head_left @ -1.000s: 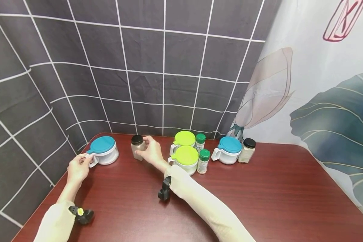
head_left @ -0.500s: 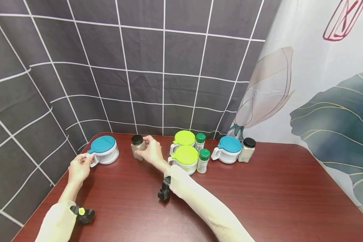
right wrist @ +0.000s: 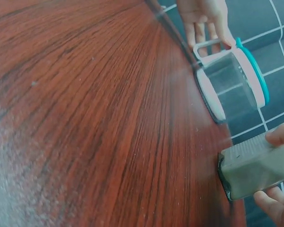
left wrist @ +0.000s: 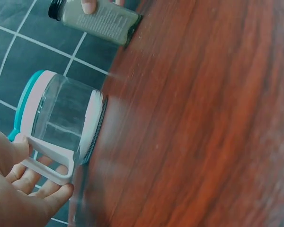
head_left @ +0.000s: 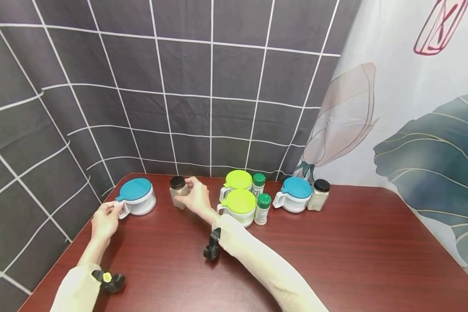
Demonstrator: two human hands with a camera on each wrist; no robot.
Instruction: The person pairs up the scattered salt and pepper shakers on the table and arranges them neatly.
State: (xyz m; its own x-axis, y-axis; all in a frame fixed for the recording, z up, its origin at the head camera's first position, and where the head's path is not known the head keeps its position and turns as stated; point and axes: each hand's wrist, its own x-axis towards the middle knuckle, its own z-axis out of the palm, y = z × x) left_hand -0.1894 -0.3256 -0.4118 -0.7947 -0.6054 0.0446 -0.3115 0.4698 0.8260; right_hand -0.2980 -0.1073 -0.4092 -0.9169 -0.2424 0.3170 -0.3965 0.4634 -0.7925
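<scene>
My left hand (head_left: 105, 220) holds the white handle of a clear seasoning jar with a blue lid (head_left: 134, 189), at the table's left end. In the left wrist view, the thumb presses the handle's top and the fingers (left wrist: 52, 194) lie behind it. The jar (left wrist: 61, 111) stands upright, its base at the tabletop. To its right, my right hand (head_left: 198, 200) grips a square spice bottle with a black cap (head_left: 178, 193) between thumb and fingers. In the right wrist view, this bottle (right wrist: 255, 168) has its base at the table. A gap separates the two containers.
Right of the right hand stand two green-lidded seasoning jars (head_left: 238, 201) and two green-capped shakers (head_left: 262, 209). Farther right are another blue-lidded jar (head_left: 296, 190) and a black-capped bottle (head_left: 318, 195). A tiled-pattern curtain (head_left: 187, 112) hangs behind the table (head_left: 335, 255).
My left hand and the blue-lidded jar have shifted slightly right. The right hand keeps its grip on the bottle in about the same spot. The head view has tilted a little.
</scene>
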